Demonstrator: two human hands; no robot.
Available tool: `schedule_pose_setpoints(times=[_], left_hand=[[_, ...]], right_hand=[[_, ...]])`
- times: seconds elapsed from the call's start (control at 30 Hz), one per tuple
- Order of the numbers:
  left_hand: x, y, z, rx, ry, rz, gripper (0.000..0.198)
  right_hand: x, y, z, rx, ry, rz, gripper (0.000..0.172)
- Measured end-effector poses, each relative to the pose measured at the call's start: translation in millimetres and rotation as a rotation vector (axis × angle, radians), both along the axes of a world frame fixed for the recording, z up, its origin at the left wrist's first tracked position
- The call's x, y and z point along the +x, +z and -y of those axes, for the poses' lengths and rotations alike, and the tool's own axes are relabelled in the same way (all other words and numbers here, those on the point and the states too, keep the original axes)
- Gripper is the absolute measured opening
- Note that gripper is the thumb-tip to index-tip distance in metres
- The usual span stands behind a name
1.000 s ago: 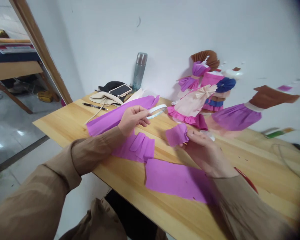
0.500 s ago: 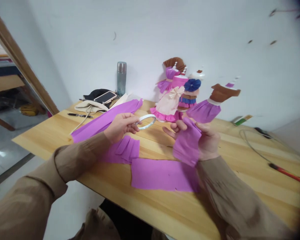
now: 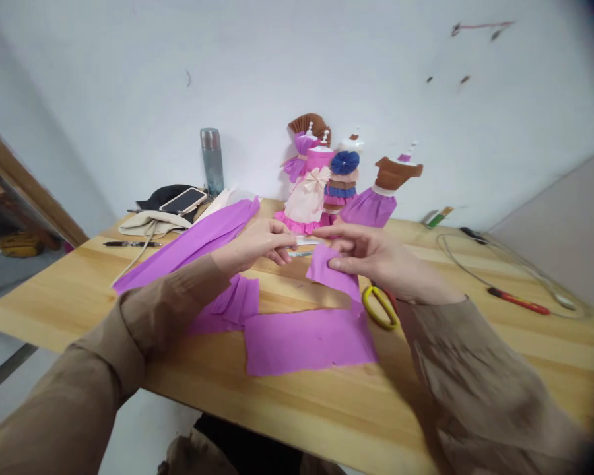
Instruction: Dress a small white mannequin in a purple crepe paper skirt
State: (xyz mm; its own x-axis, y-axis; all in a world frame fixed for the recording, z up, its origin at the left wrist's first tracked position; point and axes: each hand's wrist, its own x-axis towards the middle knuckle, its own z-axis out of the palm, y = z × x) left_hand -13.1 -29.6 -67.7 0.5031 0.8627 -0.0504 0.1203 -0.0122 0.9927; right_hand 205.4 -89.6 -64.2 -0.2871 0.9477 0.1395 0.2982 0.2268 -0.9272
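Observation:
My left hand (image 3: pixel 260 243) pinches a roll of white tape (image 3: pixel 304 249), its ring seen nearly edge-on between my two hands. My right hand (image 3: pixel 376 258) holds a small piece of purple crepe paper (image 3: pixel 327 269) between thumb and fingers, with the forefinger stretched toward the tape. Below lies a flat purple rectangle (image 3: pixel 307 343) of the same paper. A folded purple piece (image 3: pixel 235 303) rests near my left forearm, and a long purple strip (image 3: pixel 193 244) runs behind it. Yellow-handled scissors (image 3: pixel 380 307) lie partly hidden by my right wrist.
Small dress forms in paper dresses (image 3: pixel 309 188) stand at the wall, one with a brown top (image 3: pixel 396 173). A flask (image 3: pixel 212 161), phone (image 3: pixel 183 200), cloth bag (image 3: pixel 151 223) and pen (image 3: pixel 132 244) are at left. A cable (image 3: pixel 455 264) and red-handled tool (image 3: pixel 519 301) lie right.
My hands have come closer together, the right moving left toward the tape with the purple piece. The tape has tilted flatter. The scissors have come into sight; the view has turned right.

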Motion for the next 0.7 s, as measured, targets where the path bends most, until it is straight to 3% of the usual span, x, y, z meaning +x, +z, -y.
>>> schedule_pose_setpoints(times=[0.13, 0.3, 0.57, 0.7], left_hand=[[0, -7.1, -6, 0.012, -0.062, -0.059, 0.008], [0, -4.8, -5, 0.021, -0.097, -0.092, 0.009], [0, -3.8, 3, 0.005, -0.168, 0.009, 0.015], [0, -5.6, 5, 0.042, -0.209, 0.033, 0.015]], right_hand=[[-7, -0.7, 0, 0.015, -0.010, 0.113, 0.051], [-16, -4.1, 2, 0.078, -0.057, 0.213, 0.034], [-11, -2.9, 4, 0.088, -0.042, 0.177, 0.020], [-11, 3.0, 11, 0.089, -0.023, 0.175, 0.022]])
